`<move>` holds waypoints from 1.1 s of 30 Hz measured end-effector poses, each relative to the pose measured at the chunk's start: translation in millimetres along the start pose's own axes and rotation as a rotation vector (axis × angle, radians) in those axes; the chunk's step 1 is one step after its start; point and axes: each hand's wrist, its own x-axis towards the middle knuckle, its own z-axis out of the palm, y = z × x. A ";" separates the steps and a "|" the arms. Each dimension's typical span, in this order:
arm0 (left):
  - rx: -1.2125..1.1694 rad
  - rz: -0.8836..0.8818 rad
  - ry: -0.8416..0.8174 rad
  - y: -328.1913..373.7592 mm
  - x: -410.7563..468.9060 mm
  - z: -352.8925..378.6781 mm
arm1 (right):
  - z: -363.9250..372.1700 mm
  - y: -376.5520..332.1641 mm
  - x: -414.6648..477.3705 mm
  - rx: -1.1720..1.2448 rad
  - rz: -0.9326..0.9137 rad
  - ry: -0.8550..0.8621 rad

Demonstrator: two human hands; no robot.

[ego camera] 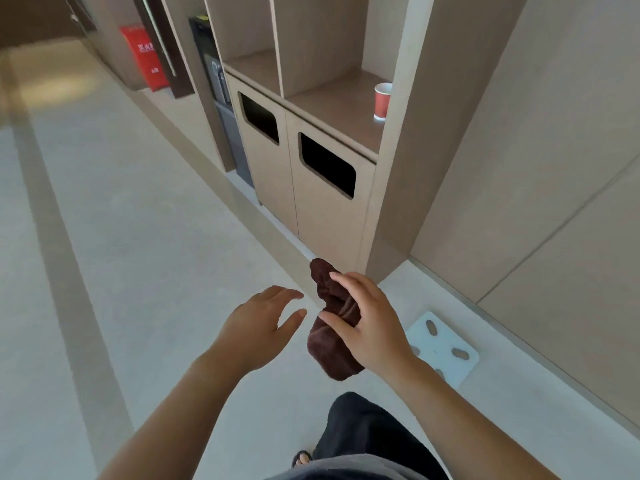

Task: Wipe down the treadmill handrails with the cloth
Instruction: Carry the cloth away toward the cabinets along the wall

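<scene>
A dark brown cloth [329,348], bunched up, hangs in front of me at about waist height. My right hand [370,327] is shut on its middle, so one end sticks up above the fingers and the other droops below the palm. My left hand [259,323] hovers just to the left of the cloth with its fingers spread, holding nothing and a small gap away from the fabric. No treadmill or handrail is in view.
A beige built-in cabinet [322,216] with two dark bin slots stands ahead on the right. A red paper cup [382,101] sits on its shelf. A white floor scale [440,348] lies by the wall. A red box [143,57] stands far back. Pale floor stretches to the left.
</scene>
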 end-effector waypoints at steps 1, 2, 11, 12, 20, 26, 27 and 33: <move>0.012 0.026 -0.024 -5.9 24.0 -5.2 | 0.9 7.0 18.5 -0.004 0.022 0.027; 0.019 0.048 -0.040 -12.3 48.7 -10.4 | 1.6 14.7 37.4 -0.001 0.045 0.052; 0.005 0.117 0.014 -56.0 286.3 -71.9 | -3.4 83.3 263.8 0.007 0.076 0.099; -0.008 0.116 0.023 -59.1 309.7 -80.3 | -6.1 89.1 289.6 0.000 0.072 0.093; -0.054 0.195 0.069 -83.1 469.6 -138.6 | -18.2 119.1 466.5 -0.066 0.076 0.149; -0.013 0.336 0.037 -108.0 590.6 -185.8 | -19.5 136.1 587.8 -0.179 0.117 0.244; -0.014 0.361 0.031 -112.7 609.8 -193.5 | -21.0 138.2 605.8 -0.227 0.137 0.267; -0.005 0.509 -0.068 -141.2 706.8 -220.1 | -6.1 153.0 669.9 -0.489 0.333 0.311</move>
